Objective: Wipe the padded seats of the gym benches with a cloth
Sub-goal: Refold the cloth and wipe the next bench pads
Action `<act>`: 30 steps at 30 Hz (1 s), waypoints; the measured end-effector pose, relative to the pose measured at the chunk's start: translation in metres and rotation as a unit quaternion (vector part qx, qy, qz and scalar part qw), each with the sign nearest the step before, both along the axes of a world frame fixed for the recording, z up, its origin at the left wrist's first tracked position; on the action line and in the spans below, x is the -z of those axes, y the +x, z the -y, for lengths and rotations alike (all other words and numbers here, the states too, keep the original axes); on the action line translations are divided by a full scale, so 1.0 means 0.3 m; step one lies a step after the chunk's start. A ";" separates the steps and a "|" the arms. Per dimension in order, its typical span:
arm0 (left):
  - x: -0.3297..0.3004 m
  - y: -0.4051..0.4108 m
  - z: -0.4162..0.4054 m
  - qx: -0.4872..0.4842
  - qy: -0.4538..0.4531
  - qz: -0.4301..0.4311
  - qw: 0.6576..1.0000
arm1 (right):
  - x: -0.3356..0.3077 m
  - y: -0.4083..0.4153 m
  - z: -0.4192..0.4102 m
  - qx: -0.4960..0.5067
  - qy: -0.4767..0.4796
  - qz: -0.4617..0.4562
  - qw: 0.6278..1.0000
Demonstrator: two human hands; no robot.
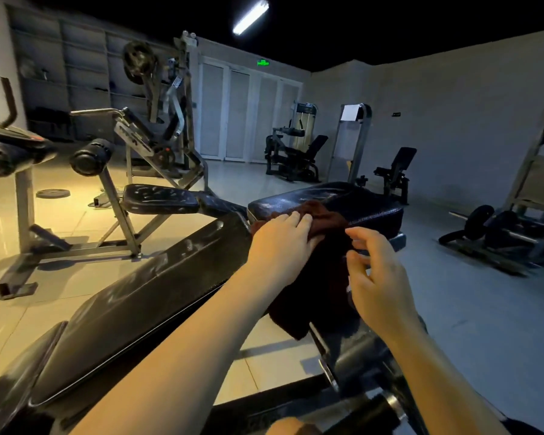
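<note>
Left hand: fingers flat, pressing a dark reddish-brown cloth onto the black padded seat. Right hand: just beside the seat's near edge, fingers loosely curled; whether it pinches the cloth's hanging part cannot be told. Long black backrest pad beside the seat, second bench's black seat beyond it: judged not yet wiped.

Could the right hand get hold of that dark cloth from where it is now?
Probably yes. The right hand hovers with its fingers loosely curled at the edge of the dark cloth, which drapes off the padded seat. Nothing lies between them; the left hand presses a different part.
</note>
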State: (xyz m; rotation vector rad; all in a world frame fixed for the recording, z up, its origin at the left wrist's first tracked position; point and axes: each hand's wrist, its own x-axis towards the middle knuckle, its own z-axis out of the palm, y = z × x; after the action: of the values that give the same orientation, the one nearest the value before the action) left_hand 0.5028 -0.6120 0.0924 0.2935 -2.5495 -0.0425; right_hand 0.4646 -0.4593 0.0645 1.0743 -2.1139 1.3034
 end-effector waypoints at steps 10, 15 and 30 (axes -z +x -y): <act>0.180 0.433 0.136 -0.040 0.116 -0.034 0.992 | 0.079 0.190 0.056 -0.069 -0.026 0.083 0.994; 0.281 0.655 0.165 -0.062 0.221 -0.154 0.961 | 0.154 0.346 0.145 -0.096 0.057 0.148 0.983; 0.341 1.020 0.115 -0.143 0.463 -0.312 0.817 | 0.306 0.756 0.364 -0.405 0.230 0.323 0.824</act>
State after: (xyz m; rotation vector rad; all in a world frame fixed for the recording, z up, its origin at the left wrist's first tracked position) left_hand 0.8089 -0.6466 -0.0099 0.8587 -1.6261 -1.0916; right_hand 0.6914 -0.5686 -0.0271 2.1620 -2.6687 1.7432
